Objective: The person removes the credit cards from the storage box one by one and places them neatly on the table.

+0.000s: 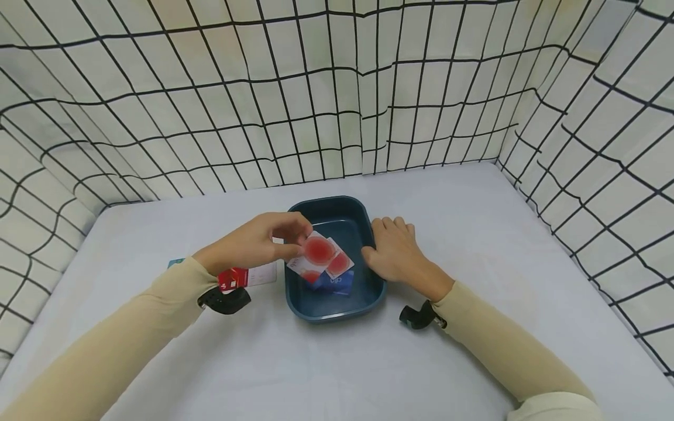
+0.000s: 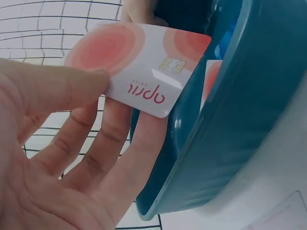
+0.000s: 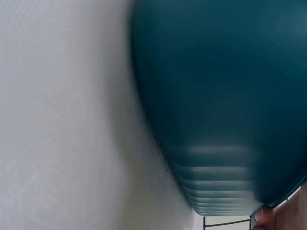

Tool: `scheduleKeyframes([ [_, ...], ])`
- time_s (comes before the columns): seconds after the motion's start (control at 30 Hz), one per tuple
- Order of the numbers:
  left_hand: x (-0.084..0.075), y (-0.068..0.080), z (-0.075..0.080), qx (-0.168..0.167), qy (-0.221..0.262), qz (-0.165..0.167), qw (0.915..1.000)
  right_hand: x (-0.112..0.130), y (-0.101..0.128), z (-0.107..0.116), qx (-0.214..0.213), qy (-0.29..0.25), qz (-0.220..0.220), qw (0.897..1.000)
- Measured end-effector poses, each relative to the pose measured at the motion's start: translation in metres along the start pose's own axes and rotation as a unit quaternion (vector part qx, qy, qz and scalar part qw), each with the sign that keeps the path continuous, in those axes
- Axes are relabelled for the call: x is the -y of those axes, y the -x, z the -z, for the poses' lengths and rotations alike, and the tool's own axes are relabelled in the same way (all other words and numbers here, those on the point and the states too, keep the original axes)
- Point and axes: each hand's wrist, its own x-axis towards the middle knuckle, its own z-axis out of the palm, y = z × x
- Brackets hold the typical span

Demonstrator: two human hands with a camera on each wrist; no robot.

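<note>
Left hand (image 1: pixel 260 240): pinches white card with red circles (image 1: pixel 317 250) between thumb and fingers, holding it over the left rim of the tray; chip and red lettering visible in left wrist view (image 2: pixel 144 72).
Right hand (image 1: pixel 392 251): fingers curled over the right rim of the tray, thumb against its outer wall; thumb tip shows at the edge of the right wrist view.
Tray: dark blue tray (image 1: pixel 337 307), mid-table, between both hands.
Tray contents: cards in tray (image 1: pixel 337 272), overlapping, one red-and-white and one blue beneath.
Table: white table (image 1: pixel 463 199); loose cards (image 1: pixel 247 276) lying flat just left of the tray, under the left wrist.
Surround: grid-patterned cloth (image 1: pixel 210 88) on three sides.
</note>
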Motion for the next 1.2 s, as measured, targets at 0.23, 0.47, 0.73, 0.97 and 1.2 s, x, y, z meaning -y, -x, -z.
scheduleKeyframes([
  [0.23, -0.001, 0.014, 0.004, -0.04, 0.042, 0.03, 0.9979, -0.001, 0.001, 0.002, 0.0, 0.002, 0.001, 1.0],
  [0.47, -0.001, 0.024, 0.006, -0.078, 0.069, 0.045, 0.9935, -0.002, 0.001, 0.002, -0.004, -0.002, -0.002, 1.0],
  [0.73, 0.001, 0.04, 0.004, -0.15, 0.092, 0.101, 0.9791, 0.001, 0.0, -0.001, -0.007, -0.003, 0.004, 1.0],
  [0.97, 0.003, 0.055, 0.004, -0.205, 0.092, 0.125, 0.9663, 0.001, 0.0, 0.0, -0.002, 0.001, 0.0, 1.0],
  [1.2, 0.012, 0.069, 0.004, -0.258, 0.1, 0.116, 0.9539, 0.001, 0.0, -0.001, -0.001, -0.001, 0.001, 1.0],
])
